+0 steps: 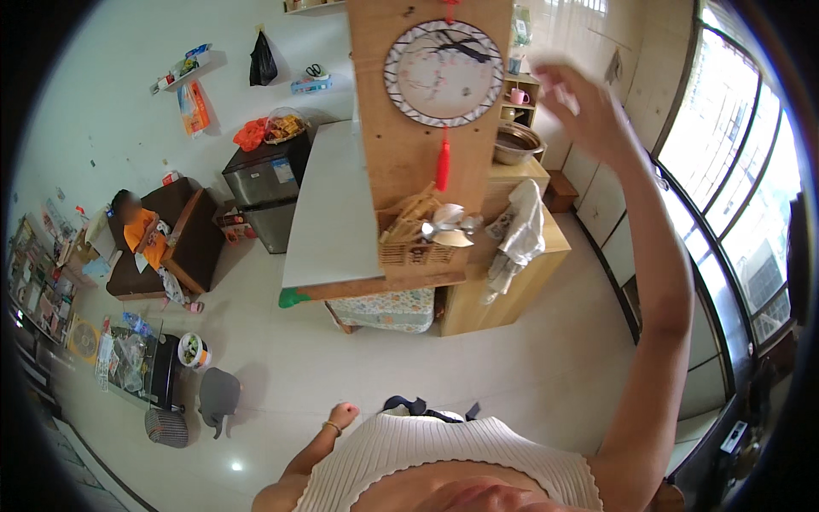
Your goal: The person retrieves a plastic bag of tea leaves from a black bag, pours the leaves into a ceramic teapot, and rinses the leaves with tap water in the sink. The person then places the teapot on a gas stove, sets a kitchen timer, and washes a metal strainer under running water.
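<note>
My right hand (pixel 579 115) is raised at the upper right, blurred, with its fingers apart and nothing seen in them. It appears beside a wooden panel (pixel 371 96) on which a round decorated fan (pixel 443 73) with a red tassel (pixel 443 168) hangs. Below the fan, a woven basket (pixel 416 255) holds chopsticks (pixel 409 214) and several spoons (pixel 453 224). Low by my body, my left hand (pixel 344 415) is curled closed, and no object shows in it. A metal basin (pixel 515 142) and a draped cloth (pixel 521 233) are on the wooden cabinet (pixel 492 297).
A white-topped table (pixel 333 211) adjoins the panel. Behind it stands a small fridge (pixel 262 189). A person (pixel 144 233) sits in a brown armchair (pixel 198 246) at left. A grey stool (pixel 219 393), a bucket (pixel 193 351) and a glass-topped table (pixel 150 371) stand on the floor. Windows (pixel 736 128) line the right.
</note>
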### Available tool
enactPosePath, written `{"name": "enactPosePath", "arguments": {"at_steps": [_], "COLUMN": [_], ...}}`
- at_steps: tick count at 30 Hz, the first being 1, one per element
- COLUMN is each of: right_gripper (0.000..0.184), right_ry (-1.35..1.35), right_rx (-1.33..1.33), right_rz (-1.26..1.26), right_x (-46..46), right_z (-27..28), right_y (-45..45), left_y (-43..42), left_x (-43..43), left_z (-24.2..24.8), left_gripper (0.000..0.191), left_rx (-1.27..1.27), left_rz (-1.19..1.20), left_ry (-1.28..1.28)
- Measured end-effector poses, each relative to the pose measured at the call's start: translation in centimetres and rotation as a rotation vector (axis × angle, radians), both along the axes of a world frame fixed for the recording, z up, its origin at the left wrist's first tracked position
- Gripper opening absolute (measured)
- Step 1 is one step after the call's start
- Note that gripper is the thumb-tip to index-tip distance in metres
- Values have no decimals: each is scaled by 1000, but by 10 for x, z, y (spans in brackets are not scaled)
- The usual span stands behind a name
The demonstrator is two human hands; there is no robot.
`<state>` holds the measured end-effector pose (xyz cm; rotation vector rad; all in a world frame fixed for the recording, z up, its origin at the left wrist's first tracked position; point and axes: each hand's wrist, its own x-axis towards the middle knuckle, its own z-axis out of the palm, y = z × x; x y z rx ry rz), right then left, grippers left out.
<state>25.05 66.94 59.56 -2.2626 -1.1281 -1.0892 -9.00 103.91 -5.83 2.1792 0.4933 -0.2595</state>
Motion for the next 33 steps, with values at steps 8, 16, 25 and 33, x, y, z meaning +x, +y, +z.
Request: {"name": "enactPosePath", "arguments": {"at_steps": [8, 16, 25, 33], "right_gripper": [60, 57, 53, 65], "right_ry": [-349, -78, -15, 486], "right_rx": [186, 228, 776, 327], "right_rz": [-185, -390, 907, 467], "right_x": [126, 163, 76, -86], "right_z": [198, 209, 93, -203], "right_y": [182, 241, 201, 108], "left_y": [113, 86, 41, -90], "left_x": [36, -6, 116, 210], "left_z": [42, 37, 185, 384], "left_gripper": [14, 14, 19, 52], "left_rx": [-602, -912, -910, -1774], "left_rz": [793, 850, 350, -540], "left_ry": [-195, -33, -450, -436]}}
